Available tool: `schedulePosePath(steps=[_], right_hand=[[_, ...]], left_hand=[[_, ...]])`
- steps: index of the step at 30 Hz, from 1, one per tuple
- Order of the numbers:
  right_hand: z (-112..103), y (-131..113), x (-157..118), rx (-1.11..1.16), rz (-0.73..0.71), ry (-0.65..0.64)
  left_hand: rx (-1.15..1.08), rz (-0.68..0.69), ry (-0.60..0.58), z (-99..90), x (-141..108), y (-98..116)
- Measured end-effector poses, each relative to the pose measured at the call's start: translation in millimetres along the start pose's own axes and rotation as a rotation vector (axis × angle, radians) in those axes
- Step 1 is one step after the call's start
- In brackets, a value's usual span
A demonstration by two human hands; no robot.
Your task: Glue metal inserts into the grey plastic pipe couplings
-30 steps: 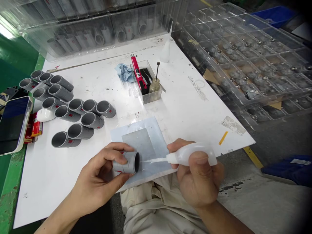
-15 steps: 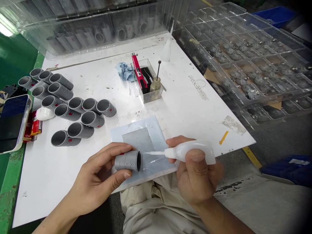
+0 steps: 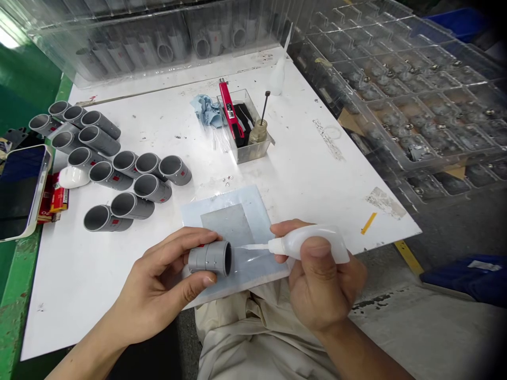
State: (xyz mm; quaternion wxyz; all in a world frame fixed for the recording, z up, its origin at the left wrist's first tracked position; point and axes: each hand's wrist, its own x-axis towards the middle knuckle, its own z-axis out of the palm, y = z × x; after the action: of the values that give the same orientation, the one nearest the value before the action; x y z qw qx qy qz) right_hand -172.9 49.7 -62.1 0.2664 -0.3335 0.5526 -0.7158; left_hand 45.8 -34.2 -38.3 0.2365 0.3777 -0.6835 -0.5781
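Note:
Between the thumb and fingers of my left hand (image 3: 158,282) is a short grey plastic tube (image 3: 209,257), lying on its side with its open end facing right. My right hand (image 3: 322,285) is wrapped round a white squeeze bottle (image 3: 315,241) with a long thin nozzle. The nozzle points left at the tube's open end, its fine tip close to the rim; whether they touch I cannot tell. Below both hands lies a light blue sheet (image 3: 259,208) with a grey square (image 3: 232,226) on it. Several similar grey tubes (image 3: 146,190) with red marks stand at the left.
A clear box (image 3: 253,153) holds a red cutter (image 3: 229,108) and a small glass jar (image 3: 258,132). Crumpled blue paper (image 3: 208,110) and another squeeze bottle (image 3: 278,76) are behind. A phone (image 3: 21,190) is at the left edge; clear trays (image 3: 420,105) are stacked at the right.
The view has shifted slightly. Both hands keep nearly the same pose, with the tube and the bottle still held and the nozzle still aimed at the opening.

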Motion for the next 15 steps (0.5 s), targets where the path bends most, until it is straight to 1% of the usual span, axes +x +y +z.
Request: schedulePosePath(steps=[4,11,13,15], right_hand=[[-2.6,0.9,-1.8,0.001,0.024,-0.016],[-6.2,-3.6,-0.1,0.019,0.045,-0.104],[-6.2,-5.2,1.6,0.039,0.068,-0.099],[-5.4,-6.6,3.8,0.059,0.092,-0.066]], left_hand=[[-0.012,0.005,0.011,0.4,0.1,0.2],[-0.047,0.015,0.029,2.5,0.6,-0.6],[-0.076,-0.007,0.025,2.7,-1.0,-1.3],[-0.094,-0.031,0.016,2.5,-2.6,-1.9]])
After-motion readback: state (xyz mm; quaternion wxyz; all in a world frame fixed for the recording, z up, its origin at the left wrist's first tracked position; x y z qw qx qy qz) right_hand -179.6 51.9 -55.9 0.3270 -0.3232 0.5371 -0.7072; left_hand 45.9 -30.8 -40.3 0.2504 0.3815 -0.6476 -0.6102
